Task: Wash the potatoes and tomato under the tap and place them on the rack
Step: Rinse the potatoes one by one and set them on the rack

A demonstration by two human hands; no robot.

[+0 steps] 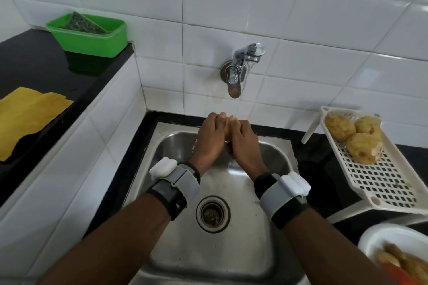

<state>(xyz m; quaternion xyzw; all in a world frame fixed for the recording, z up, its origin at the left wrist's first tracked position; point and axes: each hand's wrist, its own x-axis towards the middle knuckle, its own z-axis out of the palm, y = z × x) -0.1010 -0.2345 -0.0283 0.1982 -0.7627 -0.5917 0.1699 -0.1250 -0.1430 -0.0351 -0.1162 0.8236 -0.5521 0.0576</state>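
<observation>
Potato (pixel 228 133) held in both hands under the tap (pixel 234 76)

Both hands meet over the far end of the sink (pixel 266 238), with the potato between them. The left hand (pixel 209 139) wraps it from one side and the right hand (pixel 243 143) from the other. The left fingers (pixel 217 118) and right fingers (pixel 242 124) are curled round it and lie pressed together, not spread, and their tips meet at the far end. The hands hide most of the potato, so only a pale strip shows in the gap between them.

The spout hangs just beyond and above the fingertips. Whether water reaches them is too faint to tell. The drain (pixel 213 214) lies nearer the person than the fingers, between the two forearms. Each wrist wears a grey and black band (pixel 178 188) with a white block on it.

To the right of the right fingers, past the sink's rim and a strip of black counter (pixel 308 162), sits the white rack (pixel 382 178), tilted. Three potatoes (pixel 364 148) lie touching one another at its far end. A white leg (pixel 310 129) of the rack slants toward the sink, between the fingers and the rack.

Well to the right and nearer the person, a white bowl (pixel 379 236) holds yellowish pieces and something red (pixel 393 273), too blurred to name.

Left of the left fingers, up on the raised counter, lie a yellow cloth (pixel 25 118) and a green tub (pixel 92 41) with a dark scourer (pixel 81 24) in it.
</observation>
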